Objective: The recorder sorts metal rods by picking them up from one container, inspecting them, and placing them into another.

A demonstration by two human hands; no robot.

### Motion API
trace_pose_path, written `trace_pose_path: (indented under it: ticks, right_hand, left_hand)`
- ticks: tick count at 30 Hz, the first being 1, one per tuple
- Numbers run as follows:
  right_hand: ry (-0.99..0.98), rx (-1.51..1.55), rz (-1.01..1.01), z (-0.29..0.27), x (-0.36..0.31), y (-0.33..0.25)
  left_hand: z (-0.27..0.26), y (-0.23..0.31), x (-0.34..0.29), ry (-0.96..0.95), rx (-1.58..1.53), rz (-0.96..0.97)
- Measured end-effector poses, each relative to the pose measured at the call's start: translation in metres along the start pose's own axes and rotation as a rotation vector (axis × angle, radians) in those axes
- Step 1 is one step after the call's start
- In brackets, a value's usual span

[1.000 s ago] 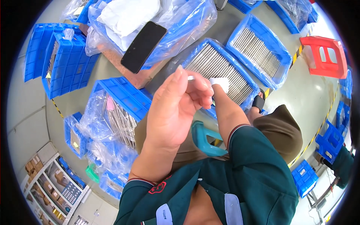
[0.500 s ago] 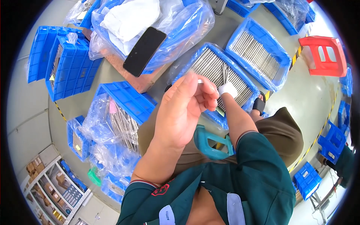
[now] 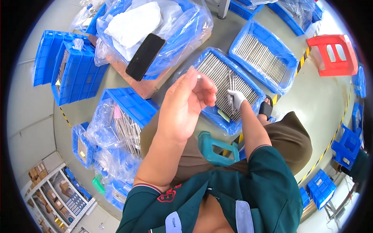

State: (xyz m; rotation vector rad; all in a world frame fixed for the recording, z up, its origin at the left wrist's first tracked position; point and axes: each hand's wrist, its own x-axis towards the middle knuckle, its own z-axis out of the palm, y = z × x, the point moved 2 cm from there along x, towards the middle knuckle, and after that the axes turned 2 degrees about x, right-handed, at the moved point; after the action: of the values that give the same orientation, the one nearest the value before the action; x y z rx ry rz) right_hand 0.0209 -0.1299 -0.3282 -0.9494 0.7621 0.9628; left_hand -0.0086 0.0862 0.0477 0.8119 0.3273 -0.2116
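My bare left hand is raised in the middle, palm turned right, with its fingers curled toward the thumb. A small white bit shows by its fingertips, too small to name. My right hand, in a white glove, is closed around a few thin metal rods that stand out at a slant over the others. Below it, many similar rods lie side by side in a blue crate lined with clear plastic. A yellowish slip lies at the crate's near end.
Another blue crate of rods stands behind. Left are a plastic-covered crate with loose rods, a stack of blue crates, and a black phone over a plastic-wrapped bin. A teal stool is between my legs; a red stool stands right.
My right hand, with the rods, has turned so that its gloved fingers show around them. My left hand has shifted slightly left, still curled. The whole view has shifted a little.
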Motion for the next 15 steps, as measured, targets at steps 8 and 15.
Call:
trace_pose_path:
  ticks: [8,15]
  right_hand:
    - [0.219,-0.522,-0.317,0.053,-0.061,-0.015]
    - [-0.014,-0.538,-0.558,0.12,-0.21,-0.072]
  left_hand:
    - [-0.011,0.006,0.011,0.05,0.038,0.064]
    - [-0.02,-0.002,0.023,0.213,-0.034,0.127]
